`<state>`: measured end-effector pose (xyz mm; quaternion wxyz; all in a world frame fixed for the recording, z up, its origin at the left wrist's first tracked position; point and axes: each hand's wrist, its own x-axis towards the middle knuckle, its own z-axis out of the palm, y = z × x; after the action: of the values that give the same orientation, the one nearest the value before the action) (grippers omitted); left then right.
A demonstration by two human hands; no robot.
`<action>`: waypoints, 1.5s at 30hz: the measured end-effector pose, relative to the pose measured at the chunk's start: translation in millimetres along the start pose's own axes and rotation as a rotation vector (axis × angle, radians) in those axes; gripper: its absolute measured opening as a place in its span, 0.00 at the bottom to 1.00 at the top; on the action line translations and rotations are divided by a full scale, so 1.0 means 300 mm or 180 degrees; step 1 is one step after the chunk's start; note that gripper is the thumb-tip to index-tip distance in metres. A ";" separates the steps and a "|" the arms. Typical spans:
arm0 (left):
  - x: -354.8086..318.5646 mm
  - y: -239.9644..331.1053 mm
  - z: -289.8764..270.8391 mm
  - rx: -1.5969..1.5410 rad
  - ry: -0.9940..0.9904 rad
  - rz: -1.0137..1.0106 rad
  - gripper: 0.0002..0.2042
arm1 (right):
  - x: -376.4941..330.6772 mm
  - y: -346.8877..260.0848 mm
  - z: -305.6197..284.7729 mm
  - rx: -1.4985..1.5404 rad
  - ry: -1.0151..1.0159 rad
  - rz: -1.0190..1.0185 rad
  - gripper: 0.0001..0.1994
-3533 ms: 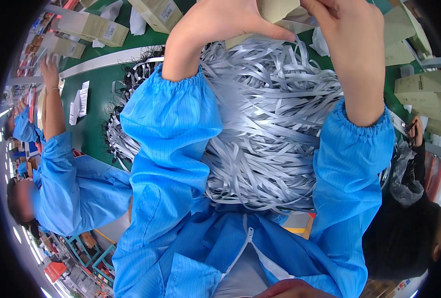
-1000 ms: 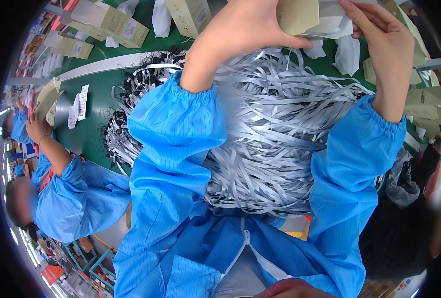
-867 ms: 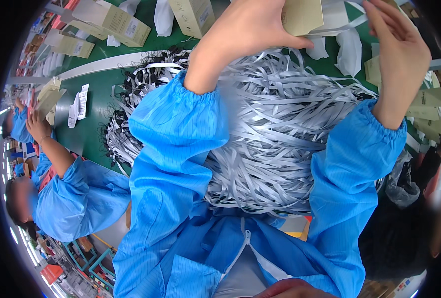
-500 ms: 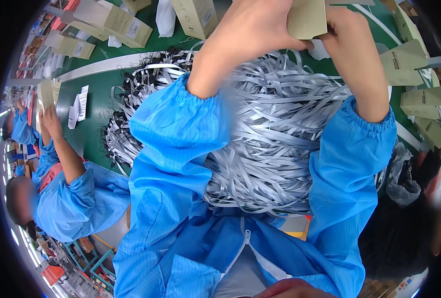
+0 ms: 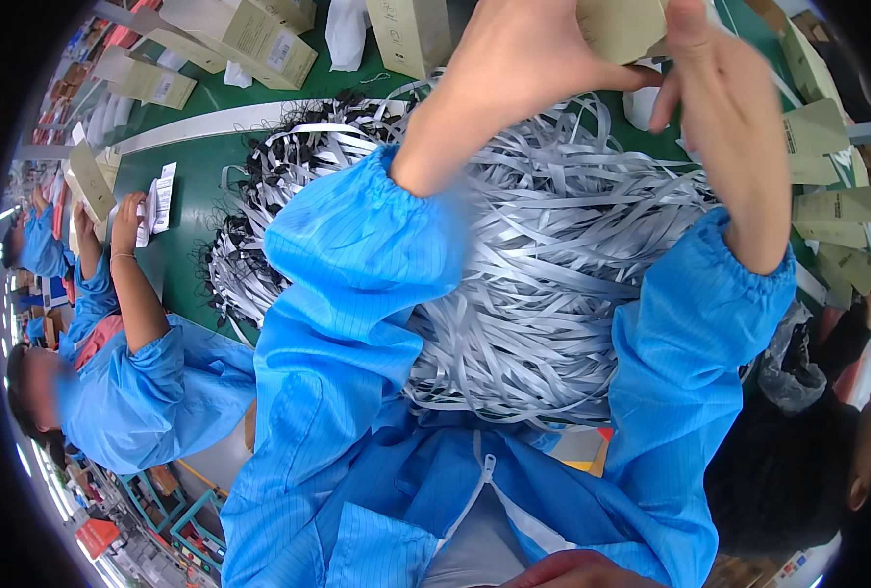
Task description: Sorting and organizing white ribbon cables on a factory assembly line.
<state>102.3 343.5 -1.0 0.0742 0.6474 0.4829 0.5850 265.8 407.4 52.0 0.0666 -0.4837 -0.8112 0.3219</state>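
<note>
At the top of the view, my left hand (image 5: 535,47) is closed on a beige cardboard box (image 5: 620,29), its thumb along the lower edge. The box's upper part is cut off by the frame. My right hand (image 5: 724,103) is at the box's right side with its fingers apart. I cannot tell whether a fingertip touches the cardboard. Beneath both forearms lies a large heap of grey flat lanyards (image 5: 543,265), with thin black cord loops bunched at its left end. A small white item (image 5: 641,106) shows below the box, partly behind my fingers.
Beige boxes (image 5: 269,49) stand along the far side of the green table (image 5: 200,255), with white wrapped pieces (image 5: 345,37) among them. More boxes (image 5: 835,206) are at the right. White printed slips (image 5: 161,201) lie left, beside a co-worker (image 5: 151,392) in blue. Another person (image 5: 788,461) in black sits right.
My right hand has shifted right and its fingers have come apart from their grip on the box. My left hand and the box moved slightly right. The left co-worker's hands have moved.
</note>
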 end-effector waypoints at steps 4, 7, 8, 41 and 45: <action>-0.007 0.133 -0.010 0.1580 -0.0100 -0.0031 0.59 | -0.016 -0.090 0.126 0.0737 0.0822 -0.1345 0.08; -0.006 0.005 0.052 0.0625 0.0029 0.0160 0.58 | -0.024 -0.057 0.076 0.0796 0.1173 -0.1615 0.08; -0.007 -0.009 0.052 0.0217 0.0099 0.0214 0.58 | -0.015 -0.047 0.072 0.0869 0.1291 -0.1790 0.08; -0.019 0.213 -0.111 -0.1634 0.0098 -0.1005 0.14 | 0.053 0.009 0.264 0.2777 -0.0224 -0.2488 0.25; -0.023 0.104 -0.353 0.0052 0.2319 0.0579 0.09 | -0.013 -0.069 0.218 0.3057 -0.0628 -0.2362 0.24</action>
<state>32.4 272.6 47.2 -0.1599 0.4376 0.4227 0.7773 225.1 367.4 13.8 0.3092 -0.0530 -0.6922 0.6499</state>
